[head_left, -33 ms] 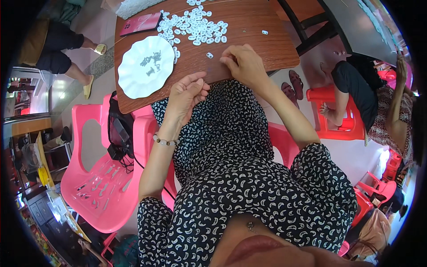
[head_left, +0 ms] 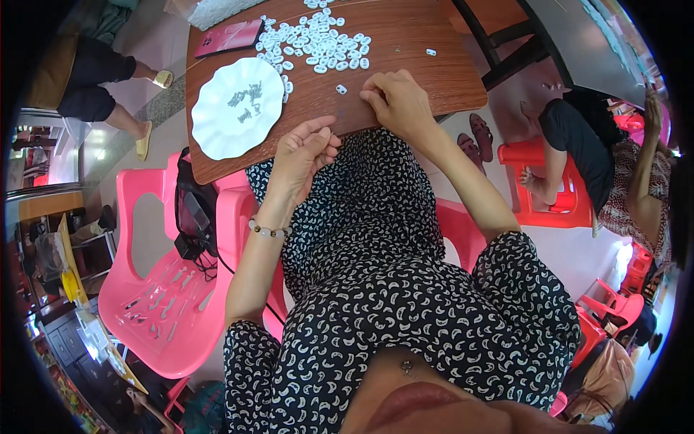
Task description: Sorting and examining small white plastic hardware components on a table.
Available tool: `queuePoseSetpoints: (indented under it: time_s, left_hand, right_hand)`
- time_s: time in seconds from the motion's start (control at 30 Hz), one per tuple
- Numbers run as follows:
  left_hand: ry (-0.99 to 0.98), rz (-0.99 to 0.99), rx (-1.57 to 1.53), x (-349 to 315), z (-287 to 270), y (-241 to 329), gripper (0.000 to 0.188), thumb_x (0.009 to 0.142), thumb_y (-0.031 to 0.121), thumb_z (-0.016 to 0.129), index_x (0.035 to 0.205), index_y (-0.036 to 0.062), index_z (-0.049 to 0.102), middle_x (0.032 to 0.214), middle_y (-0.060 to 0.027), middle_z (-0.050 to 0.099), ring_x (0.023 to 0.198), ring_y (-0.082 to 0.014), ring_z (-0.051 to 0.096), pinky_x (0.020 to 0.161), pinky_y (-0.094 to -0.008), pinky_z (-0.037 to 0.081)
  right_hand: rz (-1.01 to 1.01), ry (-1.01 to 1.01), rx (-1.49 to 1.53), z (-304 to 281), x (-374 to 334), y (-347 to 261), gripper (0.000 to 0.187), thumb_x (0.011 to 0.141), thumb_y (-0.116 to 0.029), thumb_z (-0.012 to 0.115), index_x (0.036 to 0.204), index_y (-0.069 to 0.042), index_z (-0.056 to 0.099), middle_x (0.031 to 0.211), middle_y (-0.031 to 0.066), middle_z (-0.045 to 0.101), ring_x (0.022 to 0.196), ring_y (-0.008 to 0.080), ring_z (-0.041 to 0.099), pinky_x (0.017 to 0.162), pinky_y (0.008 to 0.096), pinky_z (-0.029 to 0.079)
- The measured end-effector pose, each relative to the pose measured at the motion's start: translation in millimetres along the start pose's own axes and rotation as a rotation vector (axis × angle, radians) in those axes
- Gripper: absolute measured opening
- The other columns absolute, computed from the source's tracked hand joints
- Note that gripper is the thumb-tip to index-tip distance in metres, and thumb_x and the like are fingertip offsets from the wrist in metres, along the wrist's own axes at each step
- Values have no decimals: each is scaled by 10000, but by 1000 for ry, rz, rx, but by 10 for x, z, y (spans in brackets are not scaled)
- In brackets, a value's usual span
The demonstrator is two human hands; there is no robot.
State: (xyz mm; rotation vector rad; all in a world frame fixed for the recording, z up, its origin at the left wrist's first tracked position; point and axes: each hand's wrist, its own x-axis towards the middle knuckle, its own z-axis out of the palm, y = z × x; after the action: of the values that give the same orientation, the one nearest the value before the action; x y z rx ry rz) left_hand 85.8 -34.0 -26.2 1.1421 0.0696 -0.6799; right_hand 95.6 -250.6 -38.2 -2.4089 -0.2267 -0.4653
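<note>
1. Two risks show. Left of the white plate (head_left: 237, 108) the desk (head_left: 405, 43) ends, so a nudge could tip it off.
2. The left hand (head_left: 302, 155), below the plate, has its grip pinched nearly closed; whether it holds anything, I cannot tell.
3. Right of the plate, the right hand (head_left: 396, 103) presses curled fingers on the desk beside one small white oval piece (head_left: 340, 89), which could skid away.

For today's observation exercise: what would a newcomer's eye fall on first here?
A heap of small white pieces lies at the far side of the brown table, beside a white scalloped plate. Nearer, the right hand rests on the table edge, and the left hand hovers just off it.
</note>
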Motion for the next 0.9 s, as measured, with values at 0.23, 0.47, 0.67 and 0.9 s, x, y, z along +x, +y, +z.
queuePoseSetpoints:
  time_s: [0.23, 0.47, 0.67, 0.9]
  left_hand:
    - [-32, 14, 4, -66, 37, 71, 336, 943, 135, 543, 1245, -7, 498, 792, -5, 619, 655, -51, 551, 591, -176, 454]
    - [-59, 114, 203, -96, 105, 62, 349, 942, 134, 537, 1246, -24, 470, 773, -11, 630, 654, -48, 541, 589, -184, 441]
    - [-58, 84, 280, -145, 129, 52, 282, 941, 159, 550, 1146, -34, 555, 785, -35, 646, 676, -69, 569, 614, -194, 467]
    - [-55, -30, 105, -225, 59, 10, 245, 920, 219, 597, 977, -12, 658, 859, -73, 679, 705, -86, 608, 641, -201, 497]
  right_hand:
    - [-122, 101, -66, -24, 11, -63, 126, 823, -173, 661, 912, -83, 673, 756, 69, 604, 753, 249, 560, 659, 349, 465]
    - [56, -171, 599, -116, -317, -585, 176, 831, -178, 705, 925, -34, 672, 791, 43, 605, 725, 124, 568, 658, 259, 459]
    - [222, -207, 580, -87, -391, -556, 147, 831, -166, 700, 864, -30, 656, 779, 45, 597, 685, 111, 512, 619, 267, 421]
    - [-43, -60, 384, -121, -370, -547, 79, 806, -104, 685, 828, -41, 644, 741, 41, 594, 706, 174, 499, 648, 295, 411]
